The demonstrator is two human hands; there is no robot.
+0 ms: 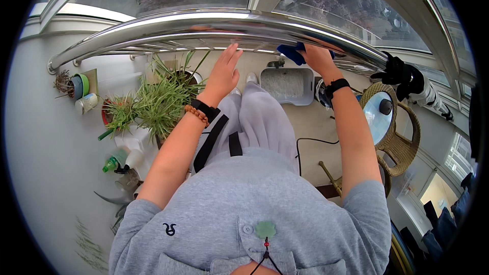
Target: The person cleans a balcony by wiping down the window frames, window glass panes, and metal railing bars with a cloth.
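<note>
A polished metal handrail curves across the window in front of me, with thinner bars below it. My right hand holds a dark blue cloth up against the underside or near side of the rail; part of the cloth is hidden behind the hand. Empty, with fingers stretched out and thumb apart, my left hand hovers just short of the rail. Whether its fingertips touch the metal, I cannot tell. Both wrists wear black bands, and the left also has a bead bracelet.
Spider plants in pots crowd the left, beside a spray bottle. A grey litter tray stands on the floor ahead. To the right are a glass-topped wicker table, a wicker chair and a black cable.
</note>
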